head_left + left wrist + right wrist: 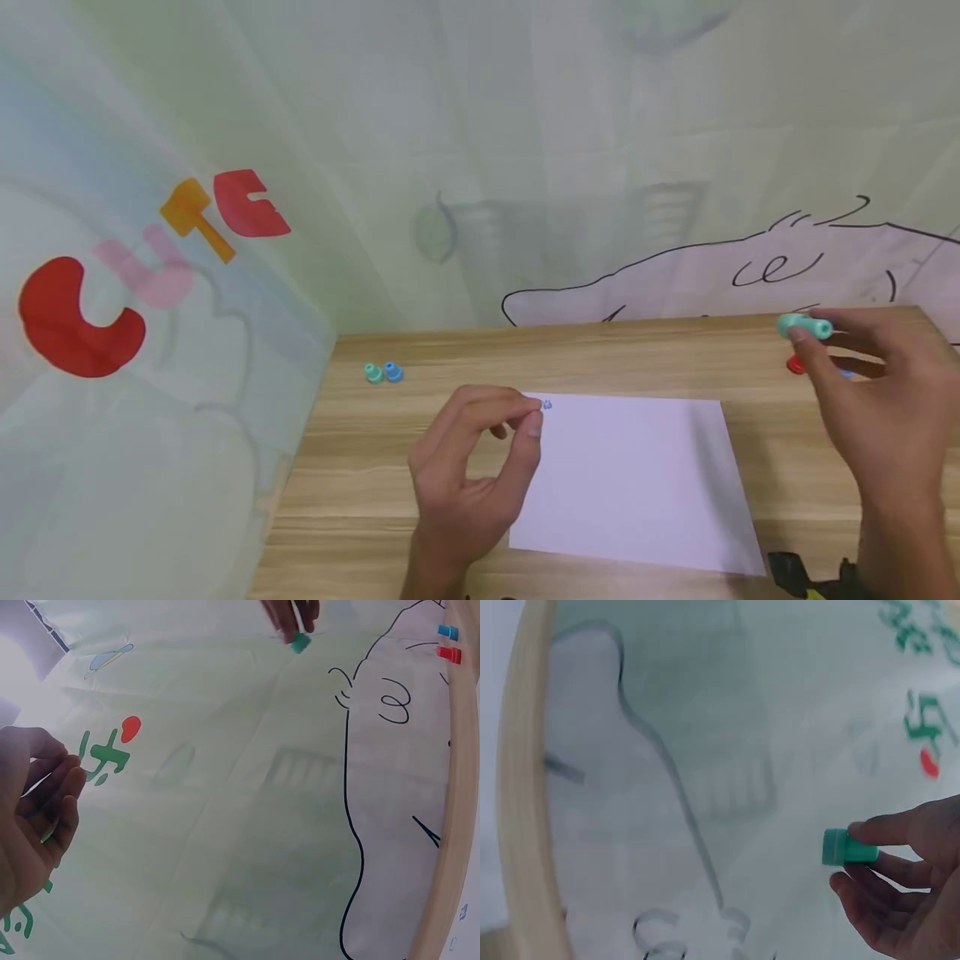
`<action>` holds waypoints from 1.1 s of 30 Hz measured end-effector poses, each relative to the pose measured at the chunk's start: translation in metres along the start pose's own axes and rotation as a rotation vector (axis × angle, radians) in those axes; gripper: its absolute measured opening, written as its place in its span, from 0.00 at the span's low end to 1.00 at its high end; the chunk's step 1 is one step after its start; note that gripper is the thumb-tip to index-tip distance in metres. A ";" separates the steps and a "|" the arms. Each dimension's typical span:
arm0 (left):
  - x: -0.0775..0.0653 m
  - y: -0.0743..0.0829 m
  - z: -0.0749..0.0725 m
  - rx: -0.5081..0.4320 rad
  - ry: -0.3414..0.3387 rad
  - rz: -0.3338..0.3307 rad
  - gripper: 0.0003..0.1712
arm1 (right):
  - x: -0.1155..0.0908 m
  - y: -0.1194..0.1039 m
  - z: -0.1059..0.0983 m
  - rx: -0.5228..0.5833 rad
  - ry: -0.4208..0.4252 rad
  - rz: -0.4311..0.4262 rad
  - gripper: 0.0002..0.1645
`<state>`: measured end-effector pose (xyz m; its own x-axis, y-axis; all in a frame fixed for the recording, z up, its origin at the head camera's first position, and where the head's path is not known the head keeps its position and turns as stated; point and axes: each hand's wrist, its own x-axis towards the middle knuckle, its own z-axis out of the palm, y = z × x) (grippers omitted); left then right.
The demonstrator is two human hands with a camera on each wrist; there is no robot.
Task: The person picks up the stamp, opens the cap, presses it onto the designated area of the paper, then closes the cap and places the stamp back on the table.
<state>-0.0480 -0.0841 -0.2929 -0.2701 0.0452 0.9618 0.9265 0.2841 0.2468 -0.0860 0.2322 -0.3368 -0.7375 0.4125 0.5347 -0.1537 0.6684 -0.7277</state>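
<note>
In the head view my right hand (888, 392) is raised at the right, pinching a small teal stamp (804, 326) between thumb and fingers. The right wrist view shows this stamp (849, 847) lying sideways in the grip, its wider end beyond the fingertips. My left hand (476, 467) overlaps the left side of a white sheet of paper (637, 483), fingers bent and the thumb tip close to the forefinger. Nothing shows between them. Beside those fingertips is a small blue print (547, 404) near the sheet's upper left corner.
A teal stamp (373, 373) and a blue stamp (393, 372) stand at the table's back left. Partly behind my right hand are a red stamp (796, 364) and a blue one (846, 373). A printed curtain (375, 125) hangs behind the wooden table (337, 500).
</note>
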 end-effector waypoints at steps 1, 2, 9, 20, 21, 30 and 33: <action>0.000 0.000 0.000 -0.003 -0.001 0.000 0.07 | -0.005 -0.014 0.000 0.058 -0.024 -0.018 0.17; 0.000 0.000 0.001 -0.005 -0.003 0.001 0.07 | -0.010 -0.028 0.000 0.112 -0.052 -0.032 0.17; -0.003 0.001 0.006 0.004 -0.057 -0.007 0.09 | -0.044 -0.099 0.013 0.528 -0.328 -0.149 0.19; -0.004 0.003 0.012 0.006 -0.153 -0.035 0.14 | -0.071 -0.118 0.031 0.858 -0.576 -0.057 0.19; -0.004 0.003 0.012 0.005 -0.155 -0.037 0.14 | -0.072 -0.118 0.031 0.860 -0.580 -0.051 0.19; -0.005 0.004 0.012 -0.022 -0.225 -0.074 0.17 | -0.079 -0.108 0.037 0.882 -0.585 0.017 0.21; -0.007 0.003 0.013 -0.022 -0.273 -0.072 0.19 | -0.081 -0.104 0.041 0.943 -0.610 0.019 0.22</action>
<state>-0.0468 -0.0714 -0.3004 -0.3928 0.2827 0.8751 0.9072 0.2748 0.3185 -0.0371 0.1041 -0.3221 -0.9037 -0.1275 0.4088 -0.3848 -0.1770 -0.9059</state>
